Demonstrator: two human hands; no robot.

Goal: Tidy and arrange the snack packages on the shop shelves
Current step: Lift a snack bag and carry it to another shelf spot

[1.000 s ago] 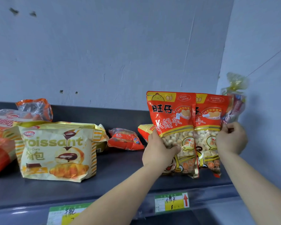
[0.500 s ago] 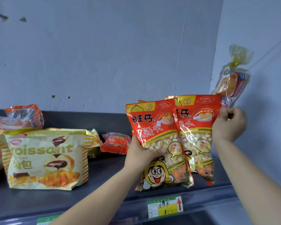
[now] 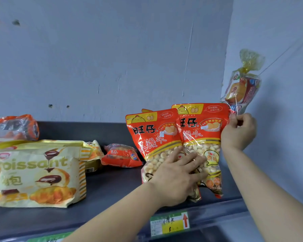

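Observation:
Two red bags of small round biscuits stand upright on the dark shelf point(image 3: 112, 191) at its right end, the left bag point(image 3: 152, 135) overlapping the right bag point(image 3: 203, 130). My left hand point(image 3: 177, 173) lies flat with spread fingers across the lower fronts of both bags. My right hand point(image 3: 238, 131) pinches the bottom of a clear cellophane candy bag point(image 3: 241, 88) with a gold tied top, raised against the right wall, just behind the right bag's top corner.
A large yellow croissant bag point(image 3: 38, 173) stands at the left, with orange packs point(image 3: 17, 126) behind it. A small red pack point(image 3: 121, 155) lies mid-shelf at the back. Price tags point(image 3: 170, 224) line the shelf's front edge. Walls close the back and right.
My left hand let go of the left bag's side and now presses flat on both bags' fronts. My right hand lifted the cellophane bag higher along the wall. The red bags stand closer together.

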